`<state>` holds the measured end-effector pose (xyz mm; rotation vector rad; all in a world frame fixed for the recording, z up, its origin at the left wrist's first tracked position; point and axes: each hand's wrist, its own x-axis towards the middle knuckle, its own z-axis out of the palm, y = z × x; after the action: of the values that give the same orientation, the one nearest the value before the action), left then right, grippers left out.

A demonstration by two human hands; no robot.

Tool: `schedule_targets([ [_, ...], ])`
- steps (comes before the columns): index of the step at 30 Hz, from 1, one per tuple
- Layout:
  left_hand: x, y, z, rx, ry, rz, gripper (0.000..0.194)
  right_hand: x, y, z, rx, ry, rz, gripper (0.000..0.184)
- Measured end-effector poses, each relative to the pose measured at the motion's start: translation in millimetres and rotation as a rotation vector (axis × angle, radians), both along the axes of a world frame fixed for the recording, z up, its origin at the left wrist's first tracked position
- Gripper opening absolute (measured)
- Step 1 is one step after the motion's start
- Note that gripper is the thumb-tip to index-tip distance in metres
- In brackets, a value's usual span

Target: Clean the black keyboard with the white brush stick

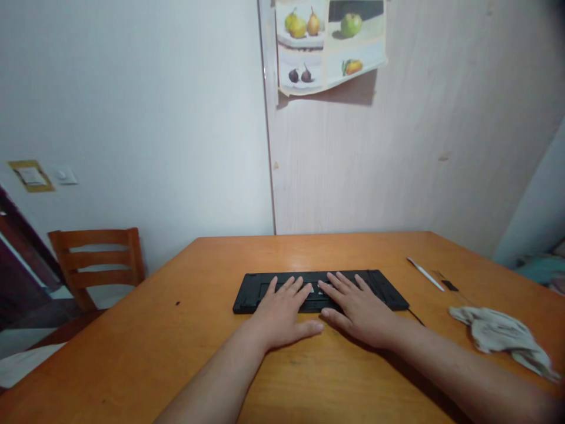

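**While two open hands lie on one keyboard: inspection of table and wall**

Hands, two, both the person's own. The left hand (278,315) and the right hand (357,312) lie flat and open, palms down, gripping nothing. The fingers of each rest on the black keyboard (251,297); both thumbs extend past its near edge, just beside each other, over the orange wooden table (176,330).

Keyboard, one, lies lengthwise near the table's middle, apparently underside up, though this cannot be confirmed. One black cable (416,317) runs from its right end across the tabletop.

Right of the keyboard: one crumpled grey-white cloth (503,335), one white stylus (426,274) lying at a slant, and one small black item (449,285) just beyond the stylus tip.

Left of the table stands one wooden slat-back chair (97,262). On the wall (132,118) are one light switch (66,175) and one plaque (30,175). One fruit poster (331,44), curling at its lower edge, hangs farthest off.
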<state>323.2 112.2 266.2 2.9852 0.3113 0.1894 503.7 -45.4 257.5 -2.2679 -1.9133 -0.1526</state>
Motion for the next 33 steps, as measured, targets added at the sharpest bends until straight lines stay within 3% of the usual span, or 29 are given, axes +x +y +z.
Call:
schedule_targets([
  [3,-2.1,0.1,2.7,-0.019,-0.054,0.049,0.091,-4.6,3.6,2.1,0.086,-0.018,-0.019,0.069],
  [9,-7.1,6.5,5.6,-0.066,0.010,0.093,0.084,1.5,11.3,1.4,-0.030,0.059,0.090,0.068],
  [11,-9.7,15.2,7.8,-0.023,-0.063,0.199,0.082,12.6,13.4,8.4,0.056,0.070,0.014,0.068],
  [14,-16.0,35.0,12.9,0.025,-0.192,0.472,0.083,37.4,12.6,18.5,0.239,0.030,-0.167,0.074],
  [16,-21.1,49.2,14.4,0.015,-0.242,0.642,0.086,56.2,8.5,16.7,0.323,0.000,-0.307,0.075],
  [18,-25.3,60.9,11.7,-0.019,-0.232,0.726,0.089,73.5,2.5,5.6,0.317,-0.002,-0.434,0.081],
  [21,-27.8,70.4,1.3,-0.109,-0.036,0.687,0.100,91.8,-5.3,-16.6,0.063,0.074,-0.435,0.085],
  [23,-27.3,71.9,-5.1,-0.125,0.045,0.669,0.105,96.9,-7.3,-23.2,-0.011,0.101,-0.424,0.087],
  [29,-21.5,59.8,-0.1,0.029,-0.164,0.757,0.103,79.0,-2.7,3.3,0.152,0.046,-0.454,0.088],
  [33,-13.4,44.5,2.9,0.131,-0.283,0.605,0.091,57.7,-0.5,1.7,0.182,-0.028,-0.361,0.084],
])
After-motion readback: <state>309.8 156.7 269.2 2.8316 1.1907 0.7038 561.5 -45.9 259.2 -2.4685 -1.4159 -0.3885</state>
